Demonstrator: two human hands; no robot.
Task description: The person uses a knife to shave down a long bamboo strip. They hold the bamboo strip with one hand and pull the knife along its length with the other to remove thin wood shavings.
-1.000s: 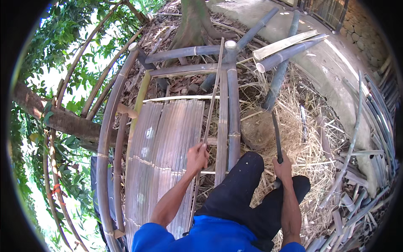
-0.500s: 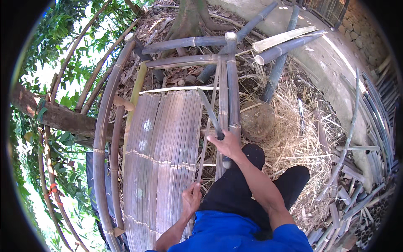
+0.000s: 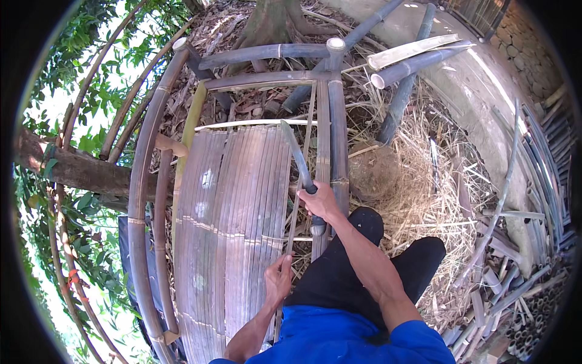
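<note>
A long knife [image 3: 296,153] with a dark handle is gripped in my right hand [image 3: 319,203]; its blade points away from me over the panel's right edge. My left hand [image 3: 278,280] is closed on the near end of a thin bamboo strip [image 3: 293,227]. That strip runs away from me between the panel and the frame's right-hand poles, and the blade lies close beside it; whether they touch I cannot tell. Left of both hands lies a panel of narrow bamboo slats [image 3: 239,194], set inside a bamboo frame [image 3: 140,188].
A pale bamboo strip [image 3: 242,123] crosses the panel's far end. Two bamboo poles [image 3: 336,139] stand along the frame's right side, by my knee. Straw and shavings [image 3: 418,182] cover the ground at right. Cut bamboo [image 3: 418,64] lies far right, with more stacked beyond. A tree trunk [image 3: 270,24] rises behind.
The knife has tilted, and more of its dark handle shows above my right fist, which has shifted slightly left. My left hand has moved a little away from me, still on the strip.
</note>
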